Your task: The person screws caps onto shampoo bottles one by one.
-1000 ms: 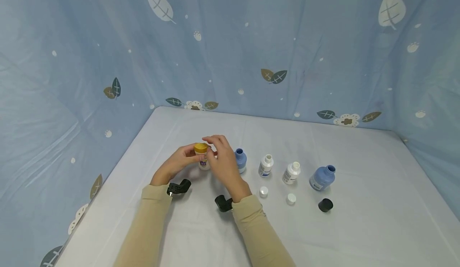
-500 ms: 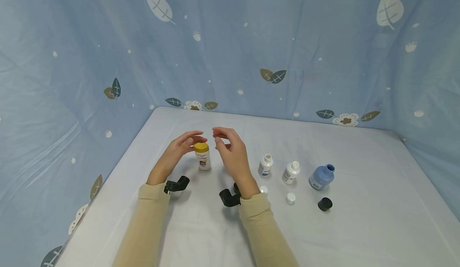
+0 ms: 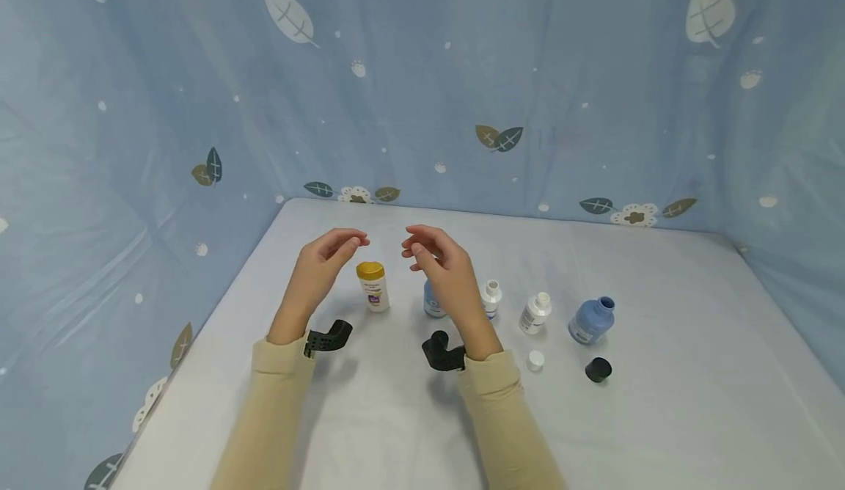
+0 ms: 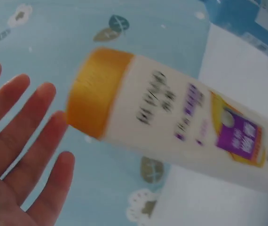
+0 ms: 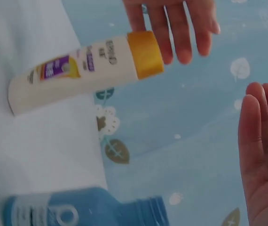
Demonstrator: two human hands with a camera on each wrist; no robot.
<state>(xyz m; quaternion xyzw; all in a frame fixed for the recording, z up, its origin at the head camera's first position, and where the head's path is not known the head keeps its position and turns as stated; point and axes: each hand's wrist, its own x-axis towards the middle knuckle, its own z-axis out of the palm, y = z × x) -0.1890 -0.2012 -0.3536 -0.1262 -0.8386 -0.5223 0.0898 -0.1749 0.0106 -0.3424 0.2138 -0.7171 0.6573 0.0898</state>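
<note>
A white bottle [image 3: 375,295] with a yellow cap [image 3: 370,271] stands upright on the table between the two hands. My left hand [image 3: 318,273] is raised just left of it, holding nothing; in the left wrist view its spread fingers [image 4: 40,155] are apart from the cap. To the right, my right hand [image 3: 454,277] hovers with relaxed fingers and touches nothing. Beneath and behind it is a blue bottle [image 3: 432,304], partly hidden; its threaded neck [image 5: 148,214] shows uncapped in the right wrist view.
Farther right stand a white bottle [image 3: 491,295], another white bottle [image 3: 535,314] and a second blue bottle [image 3: 592,323], the last two visibly uncapped. A white cap [image 3: 535,361] and a black cap [image 3: 598,370] lie in front. A patterned blue curtain [image 3: 396,94] hangs behind the table.
One second ago the left hand held the yellow-capped bottle and the right hand was at its cap. Both hands have let go, risen and moved apart; the bottle stays in place.
</note>
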